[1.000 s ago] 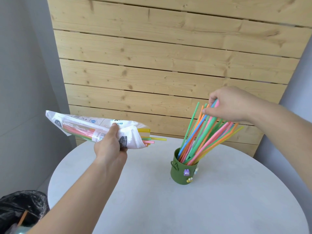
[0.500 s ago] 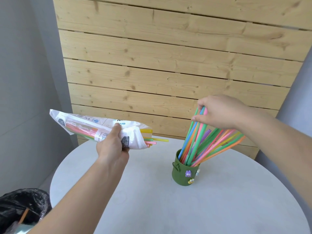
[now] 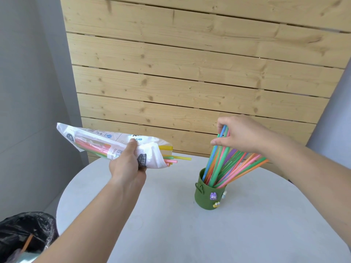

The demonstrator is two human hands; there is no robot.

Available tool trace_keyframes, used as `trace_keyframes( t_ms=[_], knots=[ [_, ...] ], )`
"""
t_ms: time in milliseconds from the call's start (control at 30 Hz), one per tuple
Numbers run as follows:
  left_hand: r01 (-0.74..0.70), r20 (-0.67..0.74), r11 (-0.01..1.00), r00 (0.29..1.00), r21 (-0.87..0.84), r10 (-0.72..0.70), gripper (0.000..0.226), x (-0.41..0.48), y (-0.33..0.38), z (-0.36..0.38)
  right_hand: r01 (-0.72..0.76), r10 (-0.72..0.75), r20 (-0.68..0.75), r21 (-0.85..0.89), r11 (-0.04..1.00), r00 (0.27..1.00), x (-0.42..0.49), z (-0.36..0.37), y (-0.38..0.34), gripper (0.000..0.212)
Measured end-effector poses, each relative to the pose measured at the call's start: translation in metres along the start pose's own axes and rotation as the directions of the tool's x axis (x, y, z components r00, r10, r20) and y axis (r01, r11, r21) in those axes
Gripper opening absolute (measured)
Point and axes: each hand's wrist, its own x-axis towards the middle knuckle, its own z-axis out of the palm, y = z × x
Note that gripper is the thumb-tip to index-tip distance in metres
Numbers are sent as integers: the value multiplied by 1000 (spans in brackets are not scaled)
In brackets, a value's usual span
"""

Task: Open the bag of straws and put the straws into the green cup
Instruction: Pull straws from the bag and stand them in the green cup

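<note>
Pine plank wall behind, grey wall to the left. We look down on a round white table; a black bin bag sits low at the left, off the table.

Our left hand holds the plastic bag roughly level above the table's left part, fingers and thumb wrapped round its crumpled open end. Stray straws in yellow, green and pink poke from that mouth toward the cup.

Our right hand is above the green cup, fingers curled round the tops of some blue, pink and green straws. The cup stands upright on the table, right of centre. A bundle of straws fans rightward out of it. Small charms dot its front.
</note>
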Motion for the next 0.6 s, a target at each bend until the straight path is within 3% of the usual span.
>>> trace_keyframes(
  t_ms=[267, 367, 433, 533, 600],
  knots=[
    [11, -7, 1000, 1000, 10, -11, 30, 0, -1, 0, -90, 71, -121, -161, 983, 990, -6, -11, -6, 56],
    [19, 11, 1000, 1000, 1, -19, 26, 0, -2, -1, -70, 17, -229, -224, 972, 973, -16, -18, -13, 50],
    [11, 28, 1000, 1000, -4, -11, 25, -1, -2, 0, -19, -55, -415, -172, 985, 908, -26, -19, -23, 33],
    [6, 59, 1000, 998, 0, -6, 31, -4, -3, 3, 115, -119, -682, -51, 992, 722, -45, -10, -49, 14],
    [5, 79, 1000, 997, -2, -5, 29, -6, -3, 4, 190, -45, -670, 145, 971, 741, -56, 2, -69, 14]
  ],
)
